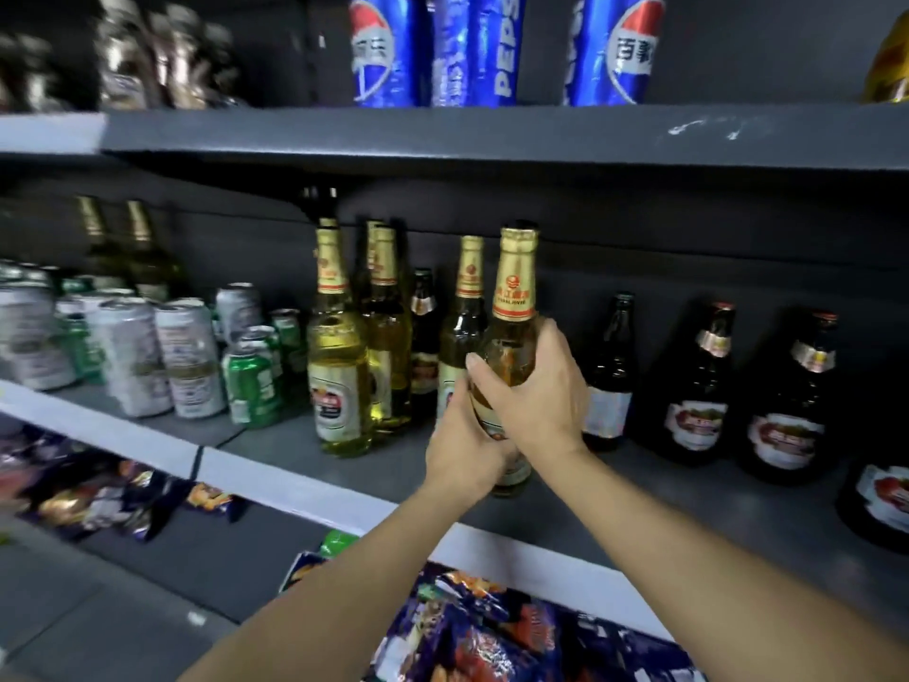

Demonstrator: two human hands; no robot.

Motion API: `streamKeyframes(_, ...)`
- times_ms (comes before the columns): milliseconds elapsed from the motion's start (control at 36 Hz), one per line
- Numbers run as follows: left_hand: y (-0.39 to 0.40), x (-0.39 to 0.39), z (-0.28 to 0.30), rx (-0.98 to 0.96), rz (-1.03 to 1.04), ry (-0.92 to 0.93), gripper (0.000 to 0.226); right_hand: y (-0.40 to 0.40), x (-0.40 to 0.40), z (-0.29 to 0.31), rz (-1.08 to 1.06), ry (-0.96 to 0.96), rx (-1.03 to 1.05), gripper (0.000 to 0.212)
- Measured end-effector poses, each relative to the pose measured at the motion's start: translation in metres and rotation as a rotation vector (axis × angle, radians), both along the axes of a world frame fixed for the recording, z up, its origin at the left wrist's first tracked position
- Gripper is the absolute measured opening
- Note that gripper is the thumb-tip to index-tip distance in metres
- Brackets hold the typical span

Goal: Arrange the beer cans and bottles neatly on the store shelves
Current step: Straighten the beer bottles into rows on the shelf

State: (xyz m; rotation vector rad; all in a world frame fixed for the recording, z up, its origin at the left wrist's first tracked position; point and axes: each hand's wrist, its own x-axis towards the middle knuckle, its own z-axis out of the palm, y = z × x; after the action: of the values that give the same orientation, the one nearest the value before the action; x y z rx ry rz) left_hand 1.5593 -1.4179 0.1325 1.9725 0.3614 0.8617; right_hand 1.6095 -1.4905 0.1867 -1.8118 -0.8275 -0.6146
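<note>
A clear beer bottle with a gold foil neck (515,283) stands upright on the middle shelf (305,489). My right hand (538,391) grips its shoulder from the right, and my left hand (465,450) grips its lower body from the left. Several matching gold-neck bottles (339,366) stand just to its left, one close behind it. Silver and green beer cans (192,356) crowd the shelf's left part. Dark bottles with red labels (698,396) stand to the right.
Blue Pepsi cans (497,46) line the upper shelf (492,135), whose underside sits just above the bottle caps. Snack bags (492,632) fill the shelf below. A strip of bare shelf lies in front of the dark bottles.
</note>
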Motion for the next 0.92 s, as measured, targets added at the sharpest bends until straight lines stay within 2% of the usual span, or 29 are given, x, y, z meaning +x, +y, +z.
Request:
streamKeyframes(111,0.038,-0.043,0.008,0.060,0.137,-0.019,0.104,0.044,-0.039,0.007,0.078,-0.052,0.033,0.059)
streamKeyframes(306,0.118,-0.121,0.013,0.150,0.311,-0.071,0.075,0.135,-0.111,0.013,0.192,-0.102,0.066,0.063)
streamKeyframes(444,0.187,-0.156,0.008,0.178,0.321,-0.055,0.083,0.194,-0.144,0.007,0.251,-0.044,-0.001,0.057)
streamKeyframes(500,0.208,-0.160,0.008,0.183,0.315,-0.021,0.090,0.213,-0.148,0.005,0.248,-0.011,-0.029,0.057)
streamKeyframes(639,0.242,-0.148,0.004,0.040,0.268,0.006,0.069,0.243,-0.142,0.002,0.170,0.062,-0.123,0.061)
streamKeyframes(722,0.255,-0.138,0.001,0.004,0.224,0.040,0.071,0.255,-0.134,0.001,0.121,0.088,-0.192,0.061)
streamKeyframes(861,0.263,-0.134,0.002,0.027,0.217,0.130,0.075,0.272,-0.123,-0.001,0.069,0.143,-0.280,0.061)
streamKeyframes(917,0.263,-0.131,0.003,0.018,0.232,0.173,0.066,0.277,-0.119,-0.001,0.058,0.167,-0.288,0.062)
